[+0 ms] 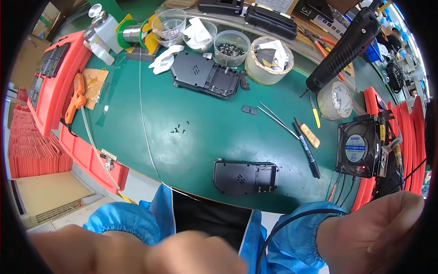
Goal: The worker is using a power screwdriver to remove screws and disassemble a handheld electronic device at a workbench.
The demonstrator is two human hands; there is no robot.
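My left hand [196, 253] is smeared by motion at the lower edge, near the front of the bench, so its fingers cannot be read. At the lower right my right hand [374, 228] is raised with its fingers curled in and the thumb pressed toward them. Whatever they hold is hidden. A black cable [292, 218] runs across my blue right sleeve. Nearest on the bench lies a black device housing [235, 179] with a speaker grille. Farther back sits a second, larger black housing [194, 71] with an open bay, and several small dark screws [179, 129] lie loose.
Tweezers [279, 120], a marker pen [309, 155] and a wooden-handled knife [310, 135] lie right of centre. A black electric screwdriver [346, 50] hangs above. A fan [358, 146] stands at right. Solder wire [142, 105] crosses the mat beside a glue gun [77, 98]. Tubs [232, 48] line the back.
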